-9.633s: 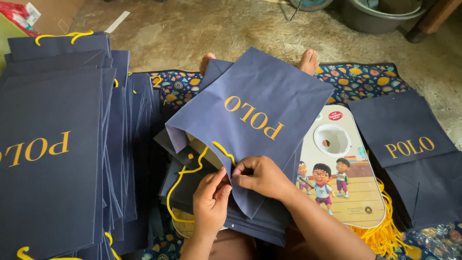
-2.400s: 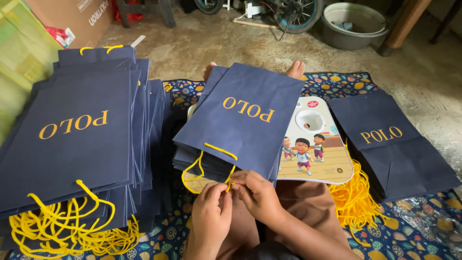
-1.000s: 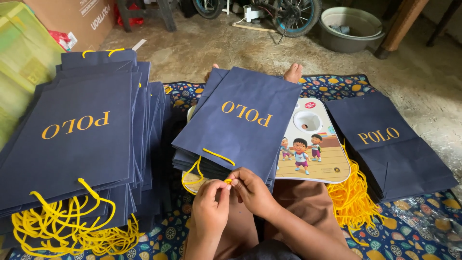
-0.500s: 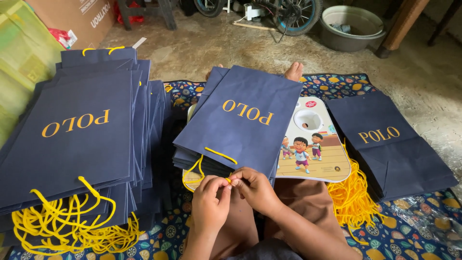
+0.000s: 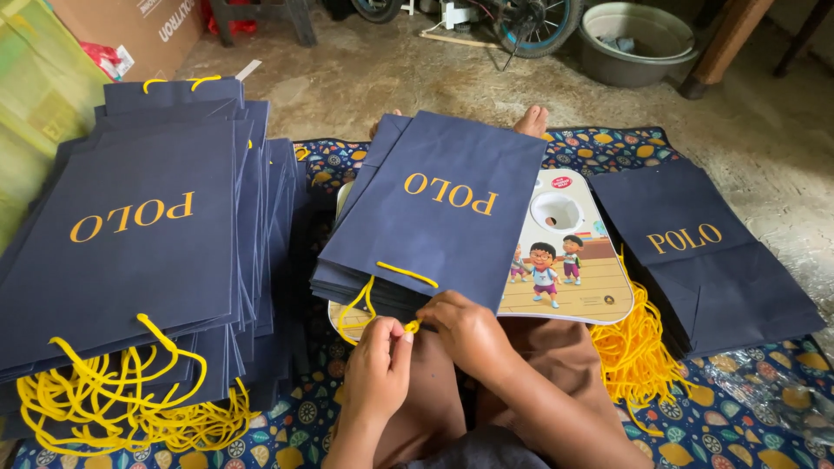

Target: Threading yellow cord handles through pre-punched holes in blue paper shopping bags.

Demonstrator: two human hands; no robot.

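A navy paper bag [image 5: 443, 213] with gold lettering lies flat on a small stack in front of me, over a cartoon-printed board [image 5: 569, 269]. A yellow cord handle [image 5: 382, 291] hangs from its near edge. My left hand [image 5: 378, 369] and my right hand [image 5: 469, 334] meet at that edge, both pinching the end of the yellow cord between fingertips.
A tall pile of finished navy bags [image 5: 130, 243] with yellow handles sits at my left. Flat navy bags [image 5: 704, 252] lie at my right beside a heap of loose yellow cords [image 5: 638, 352]. A patterned mat [image 5: 738, 417] covers the floor; a grey basin [image 5: 630, 39] stands beyond.
Since the earliest frame the bag has been laid flat on the stack. Over the last second my hands stay at its near edge, fingers shifting slightly on the cord end.
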